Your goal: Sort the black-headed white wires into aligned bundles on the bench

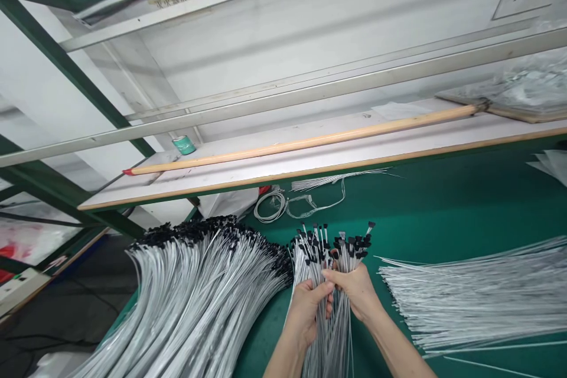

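Two hands: left, right, clenched around wire bundle, black tips above grip.

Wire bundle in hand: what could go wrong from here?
The loose bundle of thin wires in the left hand and right hand might slip, as no tie shows on it. Its black tips sit near the big wire pile, so they could snag and tangle.

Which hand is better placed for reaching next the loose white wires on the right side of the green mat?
Likely the right hand: it is closer to the loose white wires. The left hand sits farther away, and both hands grip the black-tipped wire bundle.
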A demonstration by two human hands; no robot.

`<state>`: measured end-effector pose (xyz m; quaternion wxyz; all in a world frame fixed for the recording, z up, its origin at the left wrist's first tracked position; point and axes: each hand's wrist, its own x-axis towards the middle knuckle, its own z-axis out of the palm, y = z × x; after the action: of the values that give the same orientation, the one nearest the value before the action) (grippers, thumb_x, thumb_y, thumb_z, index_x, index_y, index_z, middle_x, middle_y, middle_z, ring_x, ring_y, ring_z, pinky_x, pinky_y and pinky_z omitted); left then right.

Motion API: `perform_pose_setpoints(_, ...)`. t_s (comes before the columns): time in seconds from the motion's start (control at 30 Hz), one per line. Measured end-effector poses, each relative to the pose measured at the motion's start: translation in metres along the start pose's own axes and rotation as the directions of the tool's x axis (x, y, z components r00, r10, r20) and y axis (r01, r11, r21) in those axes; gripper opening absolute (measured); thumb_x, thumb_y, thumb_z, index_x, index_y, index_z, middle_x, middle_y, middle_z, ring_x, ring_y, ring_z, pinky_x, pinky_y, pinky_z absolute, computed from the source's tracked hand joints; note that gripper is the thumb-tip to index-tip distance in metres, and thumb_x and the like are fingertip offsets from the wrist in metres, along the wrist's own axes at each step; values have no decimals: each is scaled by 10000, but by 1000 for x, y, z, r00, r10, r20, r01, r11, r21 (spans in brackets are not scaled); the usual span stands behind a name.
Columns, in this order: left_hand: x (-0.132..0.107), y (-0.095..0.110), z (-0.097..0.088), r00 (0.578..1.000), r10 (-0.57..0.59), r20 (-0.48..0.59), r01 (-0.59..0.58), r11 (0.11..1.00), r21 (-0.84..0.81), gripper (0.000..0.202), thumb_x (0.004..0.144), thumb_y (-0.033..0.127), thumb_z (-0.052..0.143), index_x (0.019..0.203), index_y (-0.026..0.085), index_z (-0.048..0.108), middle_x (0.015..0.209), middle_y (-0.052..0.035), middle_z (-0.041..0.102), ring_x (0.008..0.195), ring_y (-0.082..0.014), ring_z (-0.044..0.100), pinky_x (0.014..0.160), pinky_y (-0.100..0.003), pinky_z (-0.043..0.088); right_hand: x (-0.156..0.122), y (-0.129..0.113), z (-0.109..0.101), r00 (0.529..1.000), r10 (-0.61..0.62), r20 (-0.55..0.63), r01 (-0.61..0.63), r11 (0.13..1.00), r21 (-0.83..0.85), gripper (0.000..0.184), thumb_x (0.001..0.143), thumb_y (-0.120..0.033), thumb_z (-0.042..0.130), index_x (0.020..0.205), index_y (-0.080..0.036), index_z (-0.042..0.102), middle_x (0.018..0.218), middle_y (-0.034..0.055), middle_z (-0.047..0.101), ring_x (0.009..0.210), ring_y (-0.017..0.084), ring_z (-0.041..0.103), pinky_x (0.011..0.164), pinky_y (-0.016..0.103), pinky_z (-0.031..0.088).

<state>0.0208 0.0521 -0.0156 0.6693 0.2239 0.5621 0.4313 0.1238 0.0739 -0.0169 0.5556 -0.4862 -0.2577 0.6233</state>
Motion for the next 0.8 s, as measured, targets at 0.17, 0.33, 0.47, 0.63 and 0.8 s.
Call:
perform_pose_setpoints(0.17,-2,2,0,1000,0,7,0,1000,-12,232,550,262,761,615,102,605,430,7,558,328,-65,451,342,-178,300,0,4,1,999,-20,-49,20,1000,2,264,457,-235,785,471,-153,535,372,-52,464,351,83,393,363,231,329)
perform_pose_setpoints(0.33,-3,2,0,999,-4,35,5,1000,-23,239,595,284,746,664,81,641,505,-31,609,366,-74,502,360,-174,344,3,11,-4,999,-21,-42,21,1000,-5,260,492,-293,785,504,-157,565,354,-50,454,323,98,398,346,244,324)
perform_pose_setpoints(0.47,-3,1,0,999,-12,30,13,999,-34,247,602,284,744,691,74,648,563,-58,644,408,-97,550,377,-182,377,4,14,-6,998,-16,-54,16,1000,-1,259,503,-320,784,557,-147,598,343,-49,456,319,110,418,351,246,321)
perform_pose_setpoints(0.63,-6,5,-1,1000,-22,-17,21,998,-66,248,585,263,759,718,89,643,659,-78,677,552,-139,615,480,-217,457,4,12,-11,990,-5,-141,9,1000,22,257,463,-294,803,561,-139,623,476,4,584,396,119,475,407,254,378)
perform_pose_setpoints(0.8,-10,12,-3,998,1,68,1,999,-35,296,584,353,752,613,106,592,445,10,557,361,-69,473,379,-187,339,6,10,-17,999,33,21,-36,979,198,282,569,-376,752,534,-162,571,448,-27,521,404,104,465,432,249,406)
